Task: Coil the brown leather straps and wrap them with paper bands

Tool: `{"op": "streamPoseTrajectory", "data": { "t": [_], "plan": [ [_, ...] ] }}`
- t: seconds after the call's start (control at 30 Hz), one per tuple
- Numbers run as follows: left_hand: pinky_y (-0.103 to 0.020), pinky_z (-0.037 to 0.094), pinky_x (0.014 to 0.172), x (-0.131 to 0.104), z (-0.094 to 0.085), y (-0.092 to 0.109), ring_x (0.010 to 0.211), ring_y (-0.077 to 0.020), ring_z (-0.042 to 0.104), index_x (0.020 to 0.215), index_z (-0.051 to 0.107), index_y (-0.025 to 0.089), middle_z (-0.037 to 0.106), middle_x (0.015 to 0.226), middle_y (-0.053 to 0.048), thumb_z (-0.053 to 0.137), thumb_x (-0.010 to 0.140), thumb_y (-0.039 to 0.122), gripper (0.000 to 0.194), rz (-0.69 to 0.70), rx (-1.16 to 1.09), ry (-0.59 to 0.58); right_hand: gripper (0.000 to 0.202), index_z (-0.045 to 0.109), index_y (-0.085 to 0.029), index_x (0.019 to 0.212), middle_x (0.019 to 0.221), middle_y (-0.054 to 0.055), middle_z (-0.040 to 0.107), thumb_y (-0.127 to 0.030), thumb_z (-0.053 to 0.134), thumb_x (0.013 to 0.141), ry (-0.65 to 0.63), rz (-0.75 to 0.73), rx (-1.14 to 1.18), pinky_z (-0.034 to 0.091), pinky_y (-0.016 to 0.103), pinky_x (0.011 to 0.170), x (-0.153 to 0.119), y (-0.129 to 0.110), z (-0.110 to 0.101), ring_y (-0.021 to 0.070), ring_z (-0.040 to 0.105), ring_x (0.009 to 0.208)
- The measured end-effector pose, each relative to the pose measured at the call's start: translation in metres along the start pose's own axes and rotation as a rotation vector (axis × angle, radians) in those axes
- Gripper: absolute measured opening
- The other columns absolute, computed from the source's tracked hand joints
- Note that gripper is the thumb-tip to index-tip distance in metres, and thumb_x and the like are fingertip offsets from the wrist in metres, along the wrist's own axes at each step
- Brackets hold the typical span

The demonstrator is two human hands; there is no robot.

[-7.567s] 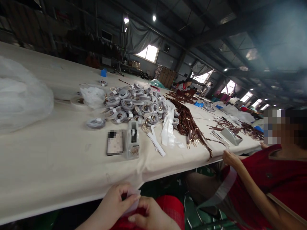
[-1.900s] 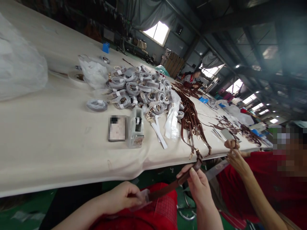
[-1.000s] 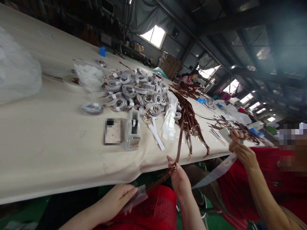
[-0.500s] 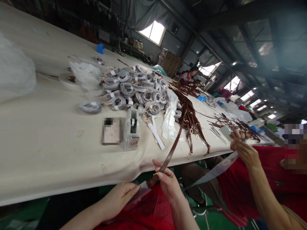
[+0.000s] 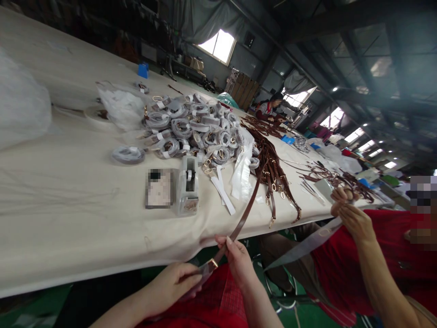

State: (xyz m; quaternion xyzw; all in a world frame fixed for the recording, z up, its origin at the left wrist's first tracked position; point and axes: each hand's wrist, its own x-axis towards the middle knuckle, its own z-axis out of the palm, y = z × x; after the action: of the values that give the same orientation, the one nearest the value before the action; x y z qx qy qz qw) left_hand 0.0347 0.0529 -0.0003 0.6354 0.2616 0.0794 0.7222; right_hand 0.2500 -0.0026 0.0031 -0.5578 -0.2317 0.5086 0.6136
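A brown leather strap [image 5: 246,213] runs from the pile of straps [image 5: 268,157] over the table's front edge to my hands. My right hand [image 5: 235,255] is closed on it, thumb and fingers pinching the leather. Nearer to me, my left hand [image 5: 182,279] grips a clear plastic sleeve [image 5: 204,272] around the strap's end. A gold buckle [image 5: 214,263] on the strap shows between my hands, at the mouth of the sleeve. The far end of the sleeve is hidden under my left hand.
On the table [image 5: 85,228] stand a tape dispenser [image 5: 188,187] and a blurred-out flat item [image 5: 159,188]. Behind lie a heap of coiled, wrapped straps [image 5: 191,125] and white paper strips [image 5: 222,190]. At right, a co-worker's hands [image 5: 348,207] hold a long clear sleeve [image 5: 303,243].
The strap's gold buckle has moved down and left, toward my left hand and the sleeve. My right hand has taken hold slightly further along the strap, above the buckle.
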Motion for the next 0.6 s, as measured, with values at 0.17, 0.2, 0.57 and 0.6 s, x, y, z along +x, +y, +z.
{"op": "streamPoseTrajectory", "data": {
  "t": [0.17,0.2,0.57,0.6],
  "plan": [
    [-0.024,0.044,0.061,0.009,0.005,-0.014,0.063,-0.0158,0.057,0.077,0.065,0.015,0.064,0.069,-0.002,0.064,0.081,0.051,0.037,-0.034,-0.107,0.063,0.036,0.081,-0.020,0.085,0.100,0.009,0.078,-0.054,0.079,0.073,0.008,-0.043,-0.035,0.040,0.044,0.105,-0.003,0.004,0.004,0.0289,0.065,0.108],
    [-0.024,0.044,0.060,0.010,0.006,-0.016,0.062,-0.0154,0.056,0.077,0.065,0.015,0.064,0.068,-0.001,0.065,0.080,0.052,0.038,-0.039,-0.134,0.068,0.036,0.081,-0.021,0.086,0.099,0.009,0.078,-0.054,0.078,0.073,0.007,-0.047,-0.043,0.041,0.044,0.104,-0.004,0.005,0.005,0.0286,0.065,0.106],
    [-0.022,0.036,0.054,0.006,0.008,-0.008,0.058,-0.0128,0.052,0.076,0.064,0.014,0.063,0.066,-0.001,0.069,0.072,0.066,0.052,-0.051,-0.238,0.039,0.033,0.082,-0.022,0.090,0.106,0.009,0.077,-0.052,0.074,0.079,-0.040,-0.129,-0.225,0.041,0.044,0.104,-0.011,0.006,0.003,0.0300,0.064,0.108],
    [-0.022,0.035,0.054,0.006,0.008,-0.008,0.057,-0.0123,0.051,0.076,0.064,0.014,0.063,0.065,0.000,0.069,0.072,0.066,0.052,-0.043,-0.233,0.035,0.033,0.082,-0.021,0.090,0.106,0.009,0.077,-0.052,0.073,0.079,-0.050,-0.130,-0.239,0.041,0.044,0.103,-0.012,0.004,0.005,0.0302,0.064,0.108]
  ]
}}
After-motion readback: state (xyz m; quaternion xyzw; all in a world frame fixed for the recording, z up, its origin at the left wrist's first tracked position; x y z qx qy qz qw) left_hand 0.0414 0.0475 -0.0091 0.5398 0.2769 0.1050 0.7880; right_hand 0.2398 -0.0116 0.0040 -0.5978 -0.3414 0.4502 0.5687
